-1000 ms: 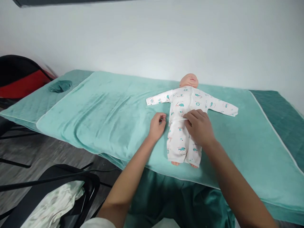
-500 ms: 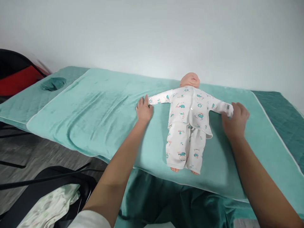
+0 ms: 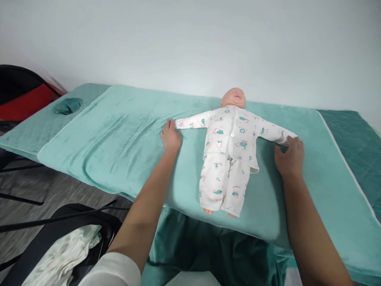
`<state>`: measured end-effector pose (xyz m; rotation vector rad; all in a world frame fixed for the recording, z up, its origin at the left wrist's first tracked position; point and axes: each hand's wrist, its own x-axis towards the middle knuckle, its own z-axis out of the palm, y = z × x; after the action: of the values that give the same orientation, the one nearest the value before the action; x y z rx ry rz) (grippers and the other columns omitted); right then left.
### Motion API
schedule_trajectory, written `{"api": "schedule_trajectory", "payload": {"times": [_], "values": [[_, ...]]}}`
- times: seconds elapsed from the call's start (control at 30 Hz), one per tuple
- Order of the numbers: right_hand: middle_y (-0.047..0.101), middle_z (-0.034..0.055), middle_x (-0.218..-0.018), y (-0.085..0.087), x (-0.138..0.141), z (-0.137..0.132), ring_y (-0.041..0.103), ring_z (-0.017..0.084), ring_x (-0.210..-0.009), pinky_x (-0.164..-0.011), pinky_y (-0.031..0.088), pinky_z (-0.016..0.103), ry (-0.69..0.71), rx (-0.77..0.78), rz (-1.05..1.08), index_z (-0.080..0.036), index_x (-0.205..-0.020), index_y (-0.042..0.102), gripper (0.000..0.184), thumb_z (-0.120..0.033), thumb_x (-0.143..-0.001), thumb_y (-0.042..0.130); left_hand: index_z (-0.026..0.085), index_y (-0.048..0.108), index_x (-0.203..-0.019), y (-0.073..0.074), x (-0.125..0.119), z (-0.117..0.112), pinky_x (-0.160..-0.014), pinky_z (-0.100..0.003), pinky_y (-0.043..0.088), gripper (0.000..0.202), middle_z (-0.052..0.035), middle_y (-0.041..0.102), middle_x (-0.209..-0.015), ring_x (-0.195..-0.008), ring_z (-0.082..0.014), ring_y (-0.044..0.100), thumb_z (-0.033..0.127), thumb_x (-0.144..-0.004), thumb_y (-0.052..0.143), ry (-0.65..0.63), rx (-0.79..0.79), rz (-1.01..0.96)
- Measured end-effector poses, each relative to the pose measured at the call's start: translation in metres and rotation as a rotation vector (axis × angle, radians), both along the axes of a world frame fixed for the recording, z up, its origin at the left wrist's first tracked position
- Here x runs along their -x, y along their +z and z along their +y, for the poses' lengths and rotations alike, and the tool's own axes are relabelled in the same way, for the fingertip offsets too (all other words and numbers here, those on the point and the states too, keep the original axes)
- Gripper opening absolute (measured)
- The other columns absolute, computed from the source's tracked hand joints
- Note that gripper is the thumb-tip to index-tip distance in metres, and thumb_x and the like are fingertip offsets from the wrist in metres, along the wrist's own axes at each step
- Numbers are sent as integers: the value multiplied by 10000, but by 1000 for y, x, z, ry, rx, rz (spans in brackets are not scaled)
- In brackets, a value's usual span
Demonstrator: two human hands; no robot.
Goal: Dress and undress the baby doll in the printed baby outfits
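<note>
A baby doll (image 3: 233, 98) lies on its back on the bed, its arms stretched out to the sides. It wears a white printed jacket (image 3: 222, 131) with a button at the front and matching trousers (image 3: 212, 182); its toes show below the hems. My left hand (image 3: 172, 136) is at the cuff of the sleeve on the left, fingers close together against its end. At the other cuff, my right hand (image 3: 290, 157) has its fingers curled over the sleeve end, the thumb lower and apart from them. Both sleeves look straight.
A teal cover (image 3: 119, 131) with some wrinkles lies over the massage bed, which has a face hole (image 3: 68, 106) at its left end. A white wall stands behind. On the lower left, a black chair (image 3: 74, 210) holds a patterned cloth (image 3: 65, 254); another chair (image 3: 24, 99) has something red.
The doll and both hands appear slightly farther left as the view shifts. The right sleeve's cuff, bent before, is now drawn out straight, and the left hand's fingers are closer together.
</note>
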<state>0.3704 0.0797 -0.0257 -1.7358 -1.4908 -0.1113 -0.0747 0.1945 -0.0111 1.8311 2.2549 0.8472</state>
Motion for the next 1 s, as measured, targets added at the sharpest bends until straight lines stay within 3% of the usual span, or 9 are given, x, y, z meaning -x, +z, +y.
{"api": "schedule_trajectory", "payload": {"times": [0.1, 0.23, 0.43, 0.53, 0.6, 0.67, 0.77, 0.87, 1.0], "values": [[495, 236, -1478, 8, 33, -28, 415, 382, -1430, -1159, 328, 620, 24, -47, 40, -173, -1288, 580, 428, -364, -905, 583, 108, 438, -1537, 3, -2, -18, -1213, -510, 364, 633, -196, 394, -1621, -1504, -325, 387, 67, -907, 386, -14, -41, -31], [546, 186, -1464, 14, 89, -87, 506, 332, -1378, -1124, 427, 582, 135, 59, 65, -170, -1336, 569, 429, -370, -957, 546, 103, 541, -1425, 4, -12, -67, -1235, -425, 359, 538, -207, 483, -1527, -1456, -277, 445, 78, -896, 449, -178, -159, -121], [545, 182, -1456, 10, 151, -176, 520, 330, -1347, -1100, 448, 590, 200, 78, 90, -184, -1390, 511, 435, -308, -977, 567, 188, 649, -1177, -2, -34, -185, -1078, -442, 495, 312, -109, 699, -1195, -1178, -241, 642, 148, -914, 485, -476, -212, -354], [538, 161, -1442, 10, 171, -205, 517, 323, -1333, -1068, 468, 578, 271, 118, 79, -224, -1409, 486, 452, -277, -970, 578, 239, 626, -1187, -12, -42, -246, -1155, -472, 430, 427, -71, 692, -1230, -1222, -218, 622, 45, -848, 452, -594, -220, -416], [577, 157, -1363, 10, 180, -213, 542, 333, -1270, -1018, 486, 566, 248, 130, 25, -225, -1371, 512, 436, -274, -947, 604, 250, 588, -1245, -19, -48, -276, -1119, -461, 454, 480, -85, 665, -1263, -1248, -232, 597, 49, -818, 501, -578, -217, -422], [625, 151, -1252, 12, 187, -214, 570, 339, -1176, -954, 499, 543, 188, 134, -25, -210, -1286, 556, 375, -270, -922, 624, 244, 582, -1226, -23, -53, -291, -1058, -456, 482, 416, -98, 664, -1225, -1205, -248, 609, 106, -834, 564, -515, -211, -439], [675, 122, -1063, 20, 191, -209, 598, 310, -1001, -851, 497, 477, 151, 188, -49, -198, -1095, 608, 191, -224, -907, 588, 239, 620, -1072, -19, -60, -290, -999, -454, 478, 211, -77, 696, -1089, -1079, -247, 645, 178, -871, 597, -473, -166, -463], [659, 66, -910, 31, 188, -208, 608, 240, -828, -738, 492, 384, 185, 204, 97, -214, -949, 587, 54, -230, -924, 543, 240, 617, -929, -8, -59, -281, -955, -422, 472, 104, -43, 693, -966, -982, -224, 654, 164, -881, 564, -481, -157, -542], [632, 31, -860, 40, 175, -221, 619, 206, -785, -723, 518, 349, 176, 170, 246, -225, -920, 560, 52, -276, -924, 547, 237, 577, -874, -1, -49, -284, -872, -335, 498, 93, -30, 631, -937, -936, -189, 629, 163, -896, 525, -444, -218, -711]]}}
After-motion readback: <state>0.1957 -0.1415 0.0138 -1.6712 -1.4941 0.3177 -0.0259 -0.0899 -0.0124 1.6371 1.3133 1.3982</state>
